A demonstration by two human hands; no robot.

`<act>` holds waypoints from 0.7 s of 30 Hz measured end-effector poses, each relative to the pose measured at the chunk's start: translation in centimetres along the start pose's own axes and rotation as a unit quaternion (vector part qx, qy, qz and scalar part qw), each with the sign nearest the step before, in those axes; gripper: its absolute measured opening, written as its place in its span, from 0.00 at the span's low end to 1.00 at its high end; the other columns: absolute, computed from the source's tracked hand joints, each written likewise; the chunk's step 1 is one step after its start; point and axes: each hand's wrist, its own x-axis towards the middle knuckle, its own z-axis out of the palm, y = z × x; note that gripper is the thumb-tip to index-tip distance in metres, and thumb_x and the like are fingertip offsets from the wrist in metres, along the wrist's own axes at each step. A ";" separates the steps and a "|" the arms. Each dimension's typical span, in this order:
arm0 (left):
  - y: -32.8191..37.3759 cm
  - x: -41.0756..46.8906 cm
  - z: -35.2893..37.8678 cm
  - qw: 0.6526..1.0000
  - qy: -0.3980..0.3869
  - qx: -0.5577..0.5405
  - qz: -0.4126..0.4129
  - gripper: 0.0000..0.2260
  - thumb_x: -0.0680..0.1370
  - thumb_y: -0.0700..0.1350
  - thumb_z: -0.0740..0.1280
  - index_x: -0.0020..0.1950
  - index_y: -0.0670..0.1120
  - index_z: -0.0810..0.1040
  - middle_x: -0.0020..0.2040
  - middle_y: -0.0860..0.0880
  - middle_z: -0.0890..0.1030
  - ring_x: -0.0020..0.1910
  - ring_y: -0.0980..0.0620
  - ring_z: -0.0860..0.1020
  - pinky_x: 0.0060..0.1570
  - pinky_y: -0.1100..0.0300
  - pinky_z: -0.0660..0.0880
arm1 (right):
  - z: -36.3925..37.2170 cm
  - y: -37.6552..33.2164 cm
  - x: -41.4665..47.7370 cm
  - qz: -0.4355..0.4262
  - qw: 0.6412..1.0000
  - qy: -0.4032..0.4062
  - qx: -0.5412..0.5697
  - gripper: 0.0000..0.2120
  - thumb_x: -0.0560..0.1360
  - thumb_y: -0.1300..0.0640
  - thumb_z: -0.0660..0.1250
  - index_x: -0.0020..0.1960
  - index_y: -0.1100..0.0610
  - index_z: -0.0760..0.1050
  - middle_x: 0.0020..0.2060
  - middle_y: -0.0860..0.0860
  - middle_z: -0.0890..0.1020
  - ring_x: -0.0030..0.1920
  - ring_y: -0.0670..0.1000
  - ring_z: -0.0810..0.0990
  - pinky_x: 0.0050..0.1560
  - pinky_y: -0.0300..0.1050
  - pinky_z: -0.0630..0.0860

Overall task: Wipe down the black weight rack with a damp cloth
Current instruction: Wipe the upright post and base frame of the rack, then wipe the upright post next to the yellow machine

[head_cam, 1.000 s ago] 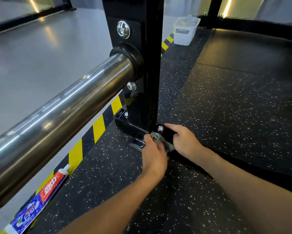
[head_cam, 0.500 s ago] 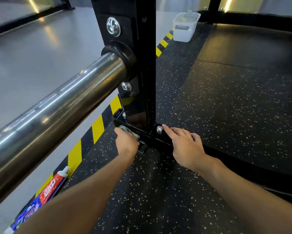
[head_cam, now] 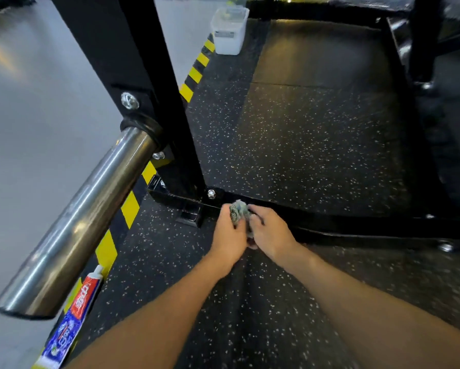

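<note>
The black weight rack's upright post (head_cam: 143,83) rises from a black base rail (head_cam: 343,222) bolted at the floor. A small crumpled grey-green cloth (head_cam: 239,211) is bunched between both hands, just in front of the rail and right of the base bolt (head_cam: 211,193). My left hand (head_cam: 230,230) grips the cloth from the left. My right hand (head_cam: 271,231) holds it from the right. The lower part of the cloth is hidden by my fingers.
A thick steel bar (head_cam: 77,222) sticks out from the post toward the lower left. A toothpaste tube (head_cam: 72,318) lies on the yellow-black floor stripe (head_cam: 130,209). A white plastic tub (head_cam: 230,29) stands far back. Another rack post (head_cam: 423,38) is at the right.
My left hand has come back from the left base bracket to the middle. Both hands now hold the cloth together. The view has tilted and pulled back.
</note>
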 end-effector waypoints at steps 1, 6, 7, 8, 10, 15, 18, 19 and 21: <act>1.5 -1.4 0.2 0.999 0.011 -0.026 -0.024 0.07 0.85 0.40 0.56 0.62 0.45 0.69 0.55 0.42 0.79 0.47 0.50 0.82 0.34 0.61 0.80 | -0.7 -0.4 -1.7 0.026 0.998 -0.007 0.049 0.21 0.76 0.43 0.57 0.69 0.42 0.72 0.66 0.49 0.76 0.65 0.54 0.76 0.64 0.58 0.75; 11.0 -8.8 -1.0 0.958 -0.054 -0.226 -0.166 0.15 0.83 0.40 0.55 0.68 0.40 0.70 0.60 0.36 0.80 0.55 0.42 0.83 0.42 0.53 0.81 | -7.0 -9.6 -11.9 0.077 0.987 -0.005 0.140 0.20 0.82 0.52 0.60 0.73 0.47 0.69 0.64 0.44 0.74 0.67 0.47 0.72 0.71 0.45 0.66; 13.6 -10.7 -1.7 0.947 -0.073 -0.249 -0.187 0.17 0.83 0.44 0.54 0.69 0.39 0.71 0.62 0.36 0.80 0.57 0.41 0.82 0.44 0.52 0.81 | -8.4 -11.9 -13.9 0.075 0.987 -0.002 0.143 0.20 0.81 0.53 0.62 0.73 0.48 0.70 0.64 0.45 0.76 0.66 0.48 0.74 0.70 0.47 0.68; 16.3 -12.6 -2.5 0.939 -0.089 -0.256 -0.211 0.20 0.83 0.49 0.53 0.69 0.39 0.73 0.63 0.36 0.80 0.59 0.41 0.81 0.46 0.50 0.81 | -9.6 -14.2 -16.1 0.070 0.987 0.000 0.146 0.19 0.80 0.54 0.64 0.71 0.49 0.71 0.62 0.47 0.78 0.63 0.50 0.76 0.68 0.48 0.71; 21.9 -16.4 -3.9 0.930 -0.111 -0.253 -0.244 0.27 0.84 0.56 0.48 0.68 0.41 0.75 0.62 0.38 0.81 0.62 0.42 0.80 0.53 0.49 0.80 | -12.1 -19.0 -20.5 0.068 0.987 0.004 0.142 0.21 0.78 0.53 0.68 0.70 0.50 0.70 0.60 0.51 0.79 0.59 0.50 0.78 0.64 0.48 0.74; 37.1 -25.9 -6.1 0.960 -0.156 -0.158 -0.172 0.12 0.85 0.43 0.57 0.62 0.42 0.77 0.39 0.48 0.84 0.37 0.52 0.82 0.40 0.57 0.80 | -19.6 -29.9 -30.4 0.029 0.994 0.077 0.075 0.32 0.78 0.48 0.68 0.77 0.50 0.59 0.66 0.55 0.68 0.67 0.54 0.69 0.68 0.47 0.67; 45.9 -30.5 -6.6 0.965 -0.176 -0.157 -0.118 0.06 0.83 0.42 0.62 0.57 0.44 0.78 0.34 0.49 0.80 0.32 0.55 0.78 0.38 0.57 0.77 | -25.0 -36.1 -35.5 -0.040 0.986 0.150 0.057 0.31 0.82 0.52 0.62 0.80 0.50 0.52 0.69 0.53 0.64 0.66 0.52 0.70 0.63 0.42 0.66; 48.7 -32.2 -6.6 0.965 -0.182 -0.162 -0.101 0.05 0.83 0.41 0.63 0.56 0.44 0.78 0.34 0.49 0.80 0.32 0.55 0.78 0.38 0.57 0.78 | -26.9 -37.9 -37.4 -0.078 0.981 0.173 0.043 0.31 0.82 0.53 0.61 0.80 0.49 0.50 0.69 0.52 0.62 0.63 0.50 0.71 0.61 0.40 0.67; 53.9 -35.8 -6.2 0.965 -0.196 -0.160 -0.065 0.07 0.83 0.42 0.64 0.59 0.42 0.78 0.38 0.48 0.81 0.34 0.55 0.78 0.36 0.58 0.78 | -30.4 -41.2 -41.3 -0.148 0.966 0.214 0.003 0.30 0.82 0.57 0.61 0.80 0.48 0.51 0.69 0.50 0.60 0.60 0.49 0.72 0.60 0.41 0.70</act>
